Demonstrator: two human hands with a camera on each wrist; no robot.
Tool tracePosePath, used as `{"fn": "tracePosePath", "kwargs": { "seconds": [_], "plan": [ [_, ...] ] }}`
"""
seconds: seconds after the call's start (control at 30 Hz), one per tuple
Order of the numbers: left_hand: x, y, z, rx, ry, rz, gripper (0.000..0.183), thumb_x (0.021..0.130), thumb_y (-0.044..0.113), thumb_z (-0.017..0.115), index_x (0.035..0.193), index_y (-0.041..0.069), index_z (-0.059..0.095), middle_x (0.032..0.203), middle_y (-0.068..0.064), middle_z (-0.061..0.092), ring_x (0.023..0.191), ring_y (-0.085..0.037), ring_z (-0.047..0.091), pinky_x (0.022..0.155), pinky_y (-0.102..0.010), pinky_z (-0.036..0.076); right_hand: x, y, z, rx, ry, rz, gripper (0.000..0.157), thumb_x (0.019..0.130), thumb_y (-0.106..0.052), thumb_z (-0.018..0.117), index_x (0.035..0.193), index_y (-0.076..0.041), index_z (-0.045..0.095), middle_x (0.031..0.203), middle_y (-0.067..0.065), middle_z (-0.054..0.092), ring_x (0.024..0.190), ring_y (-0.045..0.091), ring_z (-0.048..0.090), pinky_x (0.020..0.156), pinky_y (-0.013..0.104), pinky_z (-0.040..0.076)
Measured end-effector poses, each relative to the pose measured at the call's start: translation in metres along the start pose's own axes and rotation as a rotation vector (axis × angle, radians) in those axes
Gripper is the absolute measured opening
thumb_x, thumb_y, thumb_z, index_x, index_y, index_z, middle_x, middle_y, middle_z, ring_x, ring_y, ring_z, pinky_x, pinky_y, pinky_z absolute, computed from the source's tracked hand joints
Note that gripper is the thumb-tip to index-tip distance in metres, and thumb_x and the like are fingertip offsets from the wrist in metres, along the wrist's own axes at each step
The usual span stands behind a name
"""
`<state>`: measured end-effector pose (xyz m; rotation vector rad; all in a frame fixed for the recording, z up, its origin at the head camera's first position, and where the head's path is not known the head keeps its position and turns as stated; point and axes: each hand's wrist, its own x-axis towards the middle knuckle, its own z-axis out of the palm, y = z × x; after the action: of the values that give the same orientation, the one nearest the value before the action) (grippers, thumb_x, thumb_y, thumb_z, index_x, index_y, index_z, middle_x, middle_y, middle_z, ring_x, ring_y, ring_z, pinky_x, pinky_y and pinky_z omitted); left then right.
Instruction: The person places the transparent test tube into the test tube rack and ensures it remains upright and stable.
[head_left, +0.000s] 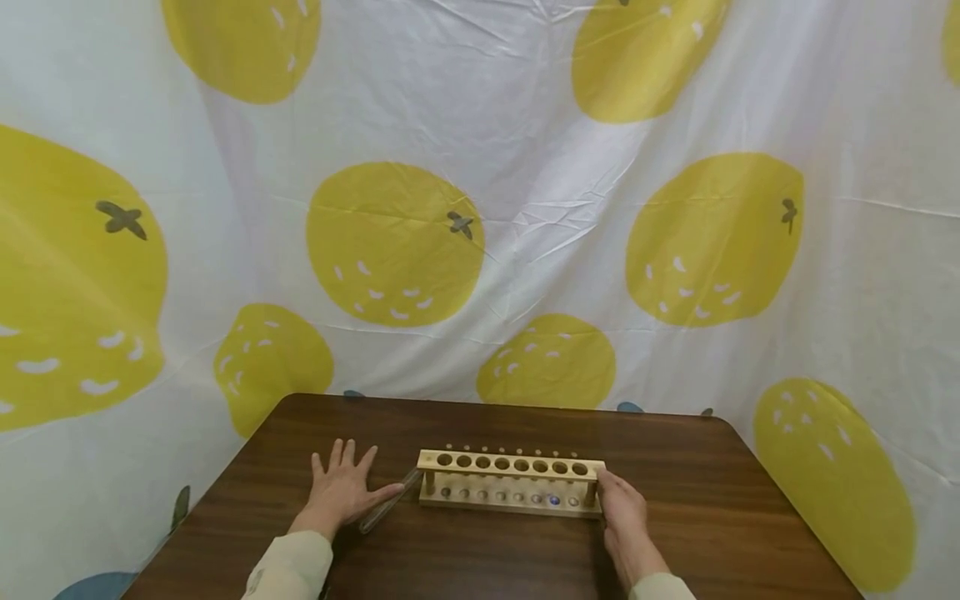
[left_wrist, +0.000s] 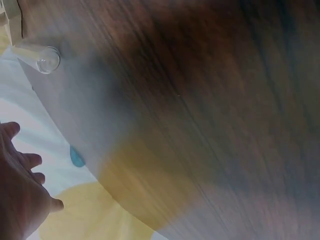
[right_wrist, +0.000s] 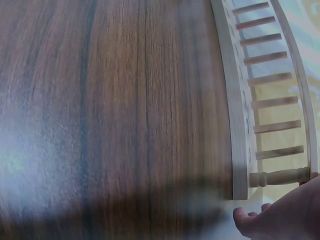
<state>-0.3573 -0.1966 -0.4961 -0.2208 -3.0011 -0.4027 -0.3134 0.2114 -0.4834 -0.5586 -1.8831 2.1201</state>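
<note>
One spread, empty left hand (head_left: 345, 492) is beside your glass tube (head_left: 382, 510); your right hand (head_left: 624, 510) meets the end of the rack (head_left: 512, 472) on the counter (head_left: 712, 492), grip unclear. Likely you're steadying; next probably means pinching the tube.

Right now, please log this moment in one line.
left hand: spread, near glass tube | right hand: at wooden rack, right end, grip unclear | tube: lying by rack's left end | rack: upright
</note>
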Motion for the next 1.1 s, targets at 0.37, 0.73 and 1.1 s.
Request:
{"fn": "tracePosePath", "kwargs": {
  "seconds": [0.37, 0.73, 1.1],
  "plan": [
    [0.004, 0.007, -0.004, -0.090, 0.008, -0.018, 0.083, 0.090, 0.063, 0.059, 0.148, 0.006, 0.045, 0.151, -0.035, 0.029, 0.143, -0.054, 0.014, 0.106, -0.077, 0.003, -0.002, 0.001, 0.003, 0.006, 0.038, -0.022, 0.051, 0.101, -0.020, 0.053, 0.136, 0.017, 0.047, 0.145, 0.034, 0.040, 0.135, 0.046, 0.037, 0.113, 0.052, 0.028],
    [0.006, 0.017, -0.004, -0.110, 0.030, -0.031, 0.073, 0.092, 0.055, 0.063, 0.144, 0.006, 0.051, 0.150, -0.033, 0.034, 0.142, -0.054, 0.019, 0.107, -0.076, 0.008, 0.001, 0.003, 0.000, 0.004, 0.036, -0.021, 0.053, 0.100, -0.024, 0.057, 0.136, 0.015, 0.050, 0.143, 0.030, 0.046, 0.130, 0.040, 0.041, 0.111, 0.049, 0.033],
    [0.008, 0.021, 0.001, -0.125, 0.045, -0.018, 0.068, 0.091, 0.053, 0.065, 0.139, 0.005, 0.056, 0.146, -0.034, 0.038, 0.140, -0.055, 0.023, 0.105, -0.077, 0.011, 0.001, 0.001, -0.003, -0.067, 0.018, -0.037, 0.053, 0.101, -0.025, 0.055, 0.137, 0.014, 0.049, 0.144, 0.034, 0.041, 0.132, 0.043, 0.038, 0.111, 0.052, 0.030]
  ]
}}
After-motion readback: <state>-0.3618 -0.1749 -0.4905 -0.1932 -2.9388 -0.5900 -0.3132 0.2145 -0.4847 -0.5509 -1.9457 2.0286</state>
